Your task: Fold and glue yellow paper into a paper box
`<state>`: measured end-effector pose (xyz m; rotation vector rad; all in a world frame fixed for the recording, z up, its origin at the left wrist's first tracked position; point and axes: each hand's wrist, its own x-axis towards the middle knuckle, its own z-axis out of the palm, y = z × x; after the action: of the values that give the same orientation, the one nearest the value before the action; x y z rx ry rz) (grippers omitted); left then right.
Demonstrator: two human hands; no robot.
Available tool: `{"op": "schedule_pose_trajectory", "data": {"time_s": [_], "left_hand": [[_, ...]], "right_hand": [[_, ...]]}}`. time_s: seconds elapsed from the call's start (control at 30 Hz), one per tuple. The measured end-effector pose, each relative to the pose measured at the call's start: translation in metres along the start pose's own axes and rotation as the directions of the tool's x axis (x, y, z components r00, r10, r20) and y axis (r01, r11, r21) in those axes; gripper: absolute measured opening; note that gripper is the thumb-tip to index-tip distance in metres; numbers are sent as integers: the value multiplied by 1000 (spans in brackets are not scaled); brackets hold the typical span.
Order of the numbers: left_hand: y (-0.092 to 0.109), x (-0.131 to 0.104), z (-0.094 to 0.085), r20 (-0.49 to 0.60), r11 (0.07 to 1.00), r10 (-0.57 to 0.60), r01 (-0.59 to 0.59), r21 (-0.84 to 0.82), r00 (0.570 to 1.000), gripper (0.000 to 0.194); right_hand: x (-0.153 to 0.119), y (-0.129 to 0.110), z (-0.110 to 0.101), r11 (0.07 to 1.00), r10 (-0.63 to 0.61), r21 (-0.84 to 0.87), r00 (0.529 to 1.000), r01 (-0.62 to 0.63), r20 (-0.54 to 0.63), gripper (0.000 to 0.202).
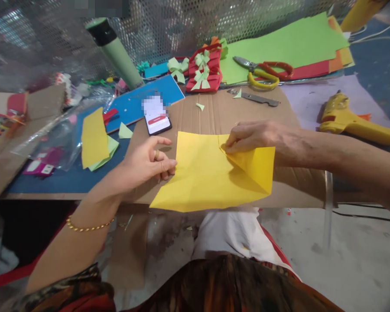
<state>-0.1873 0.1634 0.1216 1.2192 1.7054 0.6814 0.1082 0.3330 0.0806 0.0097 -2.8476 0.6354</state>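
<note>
A sheet of yellow paper (198, 173) lies over the cardboard, its lower edge reaching the front of the table. Its right part is folded over toward the middle, with the fold slightly raised. My right hand (255, 136) pinches the folded flap near the top edge, fingertips pressed together. At the sheet's left edge is my left hand (152, 161), index finger stretched out and the other fingers loosely bent. Its thumb tip meets the paper's edge. Just beyond the left hand lies a phone (157, 121) with its screen lit.
Behind are scissors (258, 71), a grey blade tool (258, 99), a red folded piece with pale green bows (204, 69) and green paper sheets (289, 47). A yellow glue gun (347, 115) lies right. A green bottle (117, 54) stands back left, yellow paper (95, 138) nearer.
</note>
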Motion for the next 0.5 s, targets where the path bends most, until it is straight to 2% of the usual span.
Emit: {"op": "schedule_pose_trajectory", "data": {"time_s": [0.1,0.27,0.33,0.5], "left_hand": [[-2,-5,12,-60,999,-52,52,-8,997,75],[3,-3,26,-65,996,9,-15,-87,998,69],[4,-3,26,-72,995,38,-45,-91,997,70],[-2,-13,28,-94,996,28,-36,-81,995,93]], "right_hand": [[0,1,-1,1000,-16,-5,1000,16,-10,23],[0,0,-1,1000,-4,7,1000,4,9,23],[0,0,-2,1000,-13,3,1000,13,5,24],[0,-1,-2,1000,21,-18,1000,-20,14,26]]}}
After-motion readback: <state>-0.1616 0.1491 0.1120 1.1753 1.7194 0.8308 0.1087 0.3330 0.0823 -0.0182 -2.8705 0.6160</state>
